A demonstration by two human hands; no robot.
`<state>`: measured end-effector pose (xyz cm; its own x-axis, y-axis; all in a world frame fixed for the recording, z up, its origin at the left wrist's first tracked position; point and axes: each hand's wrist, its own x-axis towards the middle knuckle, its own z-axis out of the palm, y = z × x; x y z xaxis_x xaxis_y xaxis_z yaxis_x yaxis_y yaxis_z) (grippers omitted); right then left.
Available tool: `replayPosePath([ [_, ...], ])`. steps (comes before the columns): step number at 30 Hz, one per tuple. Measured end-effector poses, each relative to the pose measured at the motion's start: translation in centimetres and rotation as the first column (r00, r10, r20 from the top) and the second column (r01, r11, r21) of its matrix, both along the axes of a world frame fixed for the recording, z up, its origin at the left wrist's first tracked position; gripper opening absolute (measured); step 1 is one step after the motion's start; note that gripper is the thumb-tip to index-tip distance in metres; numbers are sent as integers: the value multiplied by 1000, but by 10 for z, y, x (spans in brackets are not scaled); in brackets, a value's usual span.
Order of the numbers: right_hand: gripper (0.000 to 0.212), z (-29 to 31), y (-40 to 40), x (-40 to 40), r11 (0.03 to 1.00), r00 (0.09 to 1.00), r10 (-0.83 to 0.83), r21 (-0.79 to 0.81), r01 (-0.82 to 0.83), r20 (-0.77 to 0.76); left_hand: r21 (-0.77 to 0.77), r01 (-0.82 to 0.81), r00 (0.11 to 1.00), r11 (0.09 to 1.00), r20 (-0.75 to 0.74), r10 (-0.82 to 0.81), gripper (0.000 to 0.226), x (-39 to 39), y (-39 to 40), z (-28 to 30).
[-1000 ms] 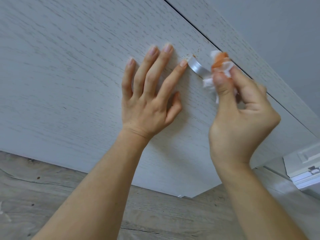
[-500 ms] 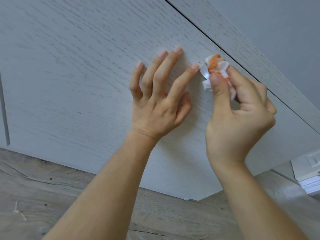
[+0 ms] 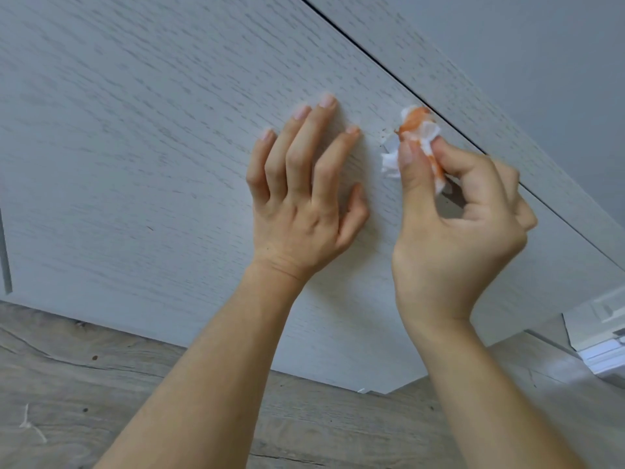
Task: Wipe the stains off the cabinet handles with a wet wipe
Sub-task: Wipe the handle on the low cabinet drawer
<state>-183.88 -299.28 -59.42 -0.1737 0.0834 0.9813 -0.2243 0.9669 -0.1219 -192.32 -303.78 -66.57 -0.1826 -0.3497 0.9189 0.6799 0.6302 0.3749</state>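
Observation:
My right hand (image 3: 453,225) pinches a crumpled white wet wipe (image 3: 421,132), stained orange, between thumb and fingers. The wipe is pressed over the cabinet handle (image 3: 392,142), of which only a small silvery bit shows at the wipe's left side. A few brown specks mark the door just left of the wipe. My left hand (image 3: 304,198) lies flat on the pale wood-grain cabinet door (image 3: 169,147), fingers straight and spread, a short gap left of the handle.
A dark seam (image 3: 372,59) separates this door from the neighbouring panel at the right. Another handle (image 3: 5,252) shows at the far left edge. Grey wood-look floor (image 3: 101,384) runs below the door. White trim (image 3: 605,333) sits at the lower right.
My right hand slid the wipe up along the handle, so the silvery bar seen a second ago is now almost covered. My left hand stayed flat on the door.

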Motion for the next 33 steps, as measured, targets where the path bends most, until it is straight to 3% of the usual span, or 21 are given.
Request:
replayPosePath([
  [6, 12, 3, -5, -1, 1000, 1000, 13, -17, -13, -8, -9, 5, 1000, 1000, 3, -5, 43, 0, 0, 0],
  [10, 9, 3, 5, 11, 978, 998, 60, -203, -54, 26, -23, 1, 1000, 1000, 5, -1, 42, 1, -1, 0],
  [13, 5, 5, 1, 12, 988, 993, 46, -155, -28, 111, -16, 0, 1000, 1000, 4, 0, 42, 0, 0, 0],
  [16, 21, 15, -9, 3, 989, 975, 36, -150, -3, 220, -8, -6, 1000, 1000, 4, 6, 43, -1, 1, -1],
  [24, 19, 32, -6, 6, 997, 905, 25, -71, 6, 424, -11, -12, 1000, 1000, 3, 12, 43, -1, 2, -1],
  [27, 11, 32, -7, 9, 999, 928, 29, -48, -12, 371, -2, -5, 1000, 1000, 15, 5, 44, -1, 3, -1],
  [31, 17, 23, -2, 17, 960, 978, 160, -251, -122, 135, -11, 16, 999, 1000, 28, -16, 44, 0, 2, -1],
  [33, 8, 17, -14, 16, 976, 991, 112, -194, -97, 69, -7, 13, 1000, 1000, 29, -13, 43, 0, 2, -1],
])
